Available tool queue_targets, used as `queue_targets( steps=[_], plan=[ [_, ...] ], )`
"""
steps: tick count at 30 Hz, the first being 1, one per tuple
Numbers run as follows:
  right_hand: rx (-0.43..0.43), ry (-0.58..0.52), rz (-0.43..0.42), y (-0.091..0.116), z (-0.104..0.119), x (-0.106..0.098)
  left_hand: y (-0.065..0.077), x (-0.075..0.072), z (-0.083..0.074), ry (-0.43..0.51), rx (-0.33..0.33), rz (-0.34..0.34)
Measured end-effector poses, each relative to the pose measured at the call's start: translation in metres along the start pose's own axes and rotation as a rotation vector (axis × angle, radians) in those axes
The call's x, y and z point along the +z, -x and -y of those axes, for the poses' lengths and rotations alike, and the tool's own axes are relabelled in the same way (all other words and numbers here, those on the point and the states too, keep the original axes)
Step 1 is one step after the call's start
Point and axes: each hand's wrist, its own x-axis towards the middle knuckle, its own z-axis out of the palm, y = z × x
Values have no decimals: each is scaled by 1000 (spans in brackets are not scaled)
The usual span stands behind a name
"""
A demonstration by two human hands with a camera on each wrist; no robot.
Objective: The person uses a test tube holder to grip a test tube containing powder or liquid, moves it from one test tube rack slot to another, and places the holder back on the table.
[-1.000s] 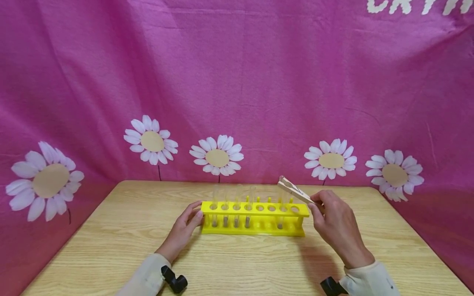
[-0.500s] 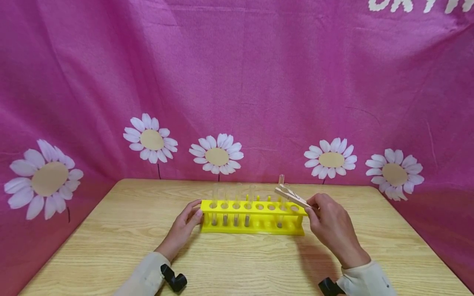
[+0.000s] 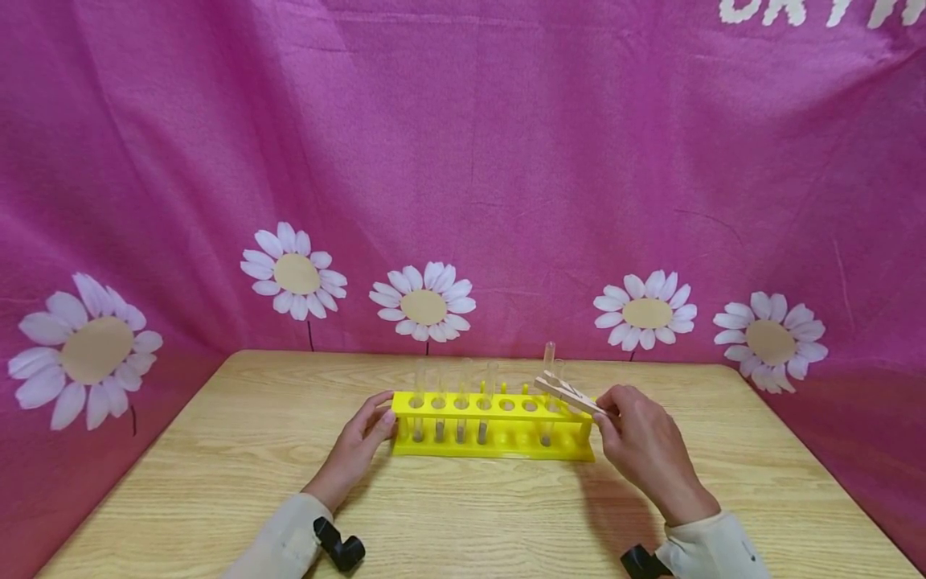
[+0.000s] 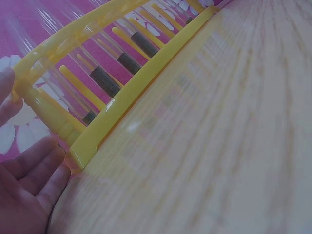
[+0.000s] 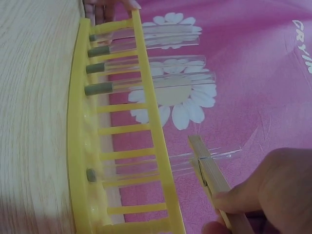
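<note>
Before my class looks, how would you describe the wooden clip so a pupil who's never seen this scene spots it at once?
Find the long yellow rack on the wood-grained table. Near its right end, the person's right hand pinches a slim wooden clip above the top bar. Unlike the clear test tubes standing in the rack, it is opaque, tan and held at a slant.

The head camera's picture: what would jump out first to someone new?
Probably the yellow rack in the middle of the table, with clear tubes standing in it. Big white daisies on a pink cloth fill the background. The right hand holds a wooden clip over the rack's right side.
</note>
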Motion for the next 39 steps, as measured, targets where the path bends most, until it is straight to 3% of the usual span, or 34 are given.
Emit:
queue_targets(
  steps=[8, 25, 39],
  plan=[
    [-8, -5, 5, 2, -2, 2, 1, 1, 0, -1, -5, 0],
    [34, -33, 122, -1, -4, -4, 2, 1, 0, -2, -15, -5],
    [11, -14, 90, -1, 0, -10, 1, 0, -2, 20, -9, 11]
  ],
)
